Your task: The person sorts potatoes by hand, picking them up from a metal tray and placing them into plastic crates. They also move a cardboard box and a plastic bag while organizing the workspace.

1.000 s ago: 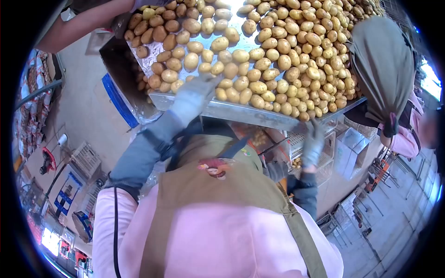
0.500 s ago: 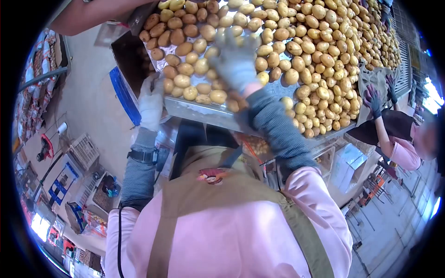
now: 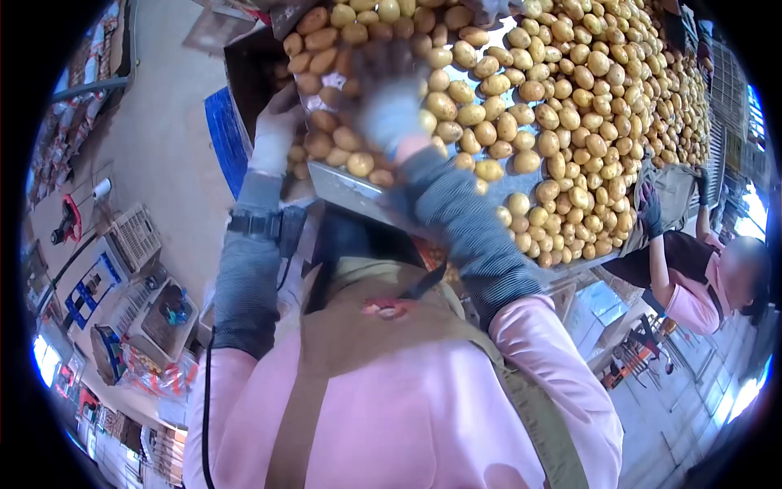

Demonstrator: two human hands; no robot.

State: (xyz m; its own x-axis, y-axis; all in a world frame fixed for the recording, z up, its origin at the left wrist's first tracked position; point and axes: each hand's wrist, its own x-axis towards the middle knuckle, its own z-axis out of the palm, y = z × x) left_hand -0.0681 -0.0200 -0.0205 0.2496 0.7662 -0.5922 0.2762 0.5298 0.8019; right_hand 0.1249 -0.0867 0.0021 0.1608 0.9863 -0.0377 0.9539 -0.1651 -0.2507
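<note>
In the head view we look down on a metal table (image 3: 346,183) loaded with potatoes (image 3: 548,119), thickly packed on the right and more loosely spread over the middle, where we see patches of bare shiny surface. More potatoes sit at the left end, close to the person's hands. We find the gloved right hand (image 3: 391,85) over this left part, nearest to the potatoes there, but it is so blurred that we cannot tell whether its fingers are spread or drawn together, or whether it grips any. The gloved left hand (image 3: 279,118) is at the table's left end, just beside potatoes and near a dark box (image 3: 247,73); its fingertips are unclear, so we cannot tell whether they pinch anything. On that wrist we see a black band (image 3: 254,224), worn over a grey sleeve cover (image 3: 248,285). A blue panel (image 3: 226,134) stands to the left of the box. At the far edge we make out part of another person's grey glove (image 3: 486,8) near the potatoes. Off to the right, a co-worker in a pink top (image 3: 692,301) has a dark-gloved hand (image 3: 650,210) at a grey-green cloth (image 3: 674,191) beside the heap
</note>
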